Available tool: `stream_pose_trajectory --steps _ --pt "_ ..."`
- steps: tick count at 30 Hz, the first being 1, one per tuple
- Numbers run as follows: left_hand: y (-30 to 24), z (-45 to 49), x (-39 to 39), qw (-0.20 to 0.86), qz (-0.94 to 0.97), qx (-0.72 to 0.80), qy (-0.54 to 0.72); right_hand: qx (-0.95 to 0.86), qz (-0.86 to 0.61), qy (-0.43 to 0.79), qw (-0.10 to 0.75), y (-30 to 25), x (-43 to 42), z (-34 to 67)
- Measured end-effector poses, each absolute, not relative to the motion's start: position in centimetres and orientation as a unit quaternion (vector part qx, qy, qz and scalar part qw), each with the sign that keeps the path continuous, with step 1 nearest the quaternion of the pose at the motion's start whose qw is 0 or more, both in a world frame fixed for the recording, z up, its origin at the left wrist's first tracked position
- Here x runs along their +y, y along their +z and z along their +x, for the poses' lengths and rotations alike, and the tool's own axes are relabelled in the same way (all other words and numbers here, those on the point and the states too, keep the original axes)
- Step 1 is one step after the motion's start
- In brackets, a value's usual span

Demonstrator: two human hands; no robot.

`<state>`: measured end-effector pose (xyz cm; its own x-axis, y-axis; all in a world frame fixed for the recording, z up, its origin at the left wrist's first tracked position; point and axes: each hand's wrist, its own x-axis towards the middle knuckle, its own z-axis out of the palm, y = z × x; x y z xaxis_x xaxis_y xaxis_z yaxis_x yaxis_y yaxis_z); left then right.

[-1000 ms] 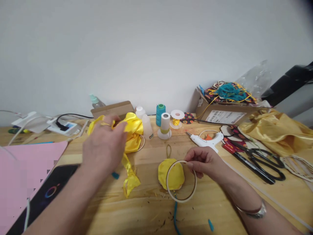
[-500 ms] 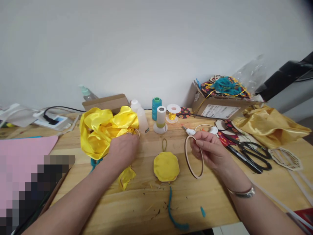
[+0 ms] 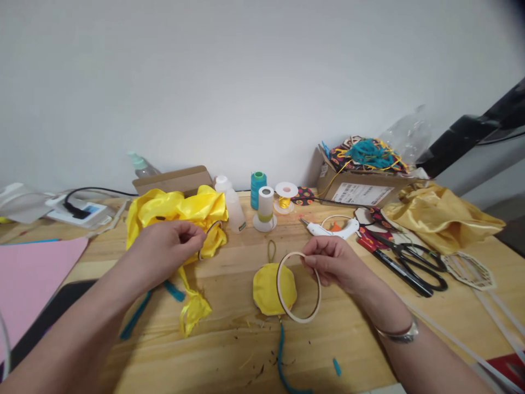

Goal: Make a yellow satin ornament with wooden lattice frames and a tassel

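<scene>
My right hand [image 3: 334, 262] pinches a thin wooden hoop [image 3: 298, 287] by its top edge and holds it just above a round yellow padded ornament [image 3: 270, 287] with a loop on top and a teal cord [image 3: 283, 358] trailing from its bottom. My left hand [image 3: 168, 249] is closed on a second thin ring [image 3: 208, 236] at the edge of a crumpled bright yellow satin cloth [image 3: 176, 213]. A strip of that cloth [image 3: 192, 314] trails toward me on the wooden table [image 3: 229, 355].
Behind stand thread spools [image 3: 262, 205], small white bottles [image 3: 233, 208] and a cardboard box of scraps [image 3: 361, 183]. A white glue gun [image 3: 332, 227], black scissors [image 3: 410, 260] and gold cloth [image 3: 443, 216] lie to the right. Pink paper [image 3: 28, 273] and a dark phone [image 3: 45, 317] lie left.
My right hand has turned the hoop from upright to flat and brought it back over the yellow ornament. My left hand has shifted left and pinched the ring beside the cloth.
</scene>
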<state>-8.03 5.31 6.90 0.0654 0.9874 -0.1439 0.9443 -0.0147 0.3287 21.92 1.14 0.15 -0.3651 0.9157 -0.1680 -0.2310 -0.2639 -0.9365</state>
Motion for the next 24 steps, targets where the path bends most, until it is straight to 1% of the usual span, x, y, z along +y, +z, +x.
stream_pose_trajectory --steps 4,7,9,11,12,14,16,19,24 --pt "7.9 -8.9 4.3 0.191 0.699 0.679 0.116 -0.461 -0.389 0.697 0.388 -0.4 1.2 21.8" --pt "8.3 -8.7 2.8 0.212 0.66 0.695 0.191 -0.46 -0.393 0.69 0.398 -0.3 1.1 21.6" --pt "8.2 -7.6 1.5 0.266 0.615 0.694 0.264 -0.452 -0.391 0.686 0.415 0.0 1.0 21.3" --pt "7.5 -5.8 0.3 0.347 0.574 0.669 0.32 -0.436 -0.391 0.681 0.439 0.2 0.9 21.0" --pt "7.1 -4.8 -0.2 0.394 0.557 0.649 0.335 -0.427 -0.394 0.677 0.452 0.3 0.9 20.8" --pt "6.0 -2.9 -0.9 0.45 0.522 0.623 0.369 -0.41 -0.4 0.667 0.476 0.3 0.9 20.6" --pt "5.1 -1.5 -1.3 0.485 0.506 0.608 0.374 -0.399 -0.408 0.656 0.493 0.2 1.0 20.4" --pt "3.9 -0.6 -1.3 0.507 0.517 0.589 0.359 -0.402 -0.421 0.639 0.504 -0.1 1.3 20.4" --pt "2.8 -0.8 -0.8 0.532 0.528 0.567 0.342 -0.411 -0.434 0.635 0.489 -0.2 1.5 20.4"
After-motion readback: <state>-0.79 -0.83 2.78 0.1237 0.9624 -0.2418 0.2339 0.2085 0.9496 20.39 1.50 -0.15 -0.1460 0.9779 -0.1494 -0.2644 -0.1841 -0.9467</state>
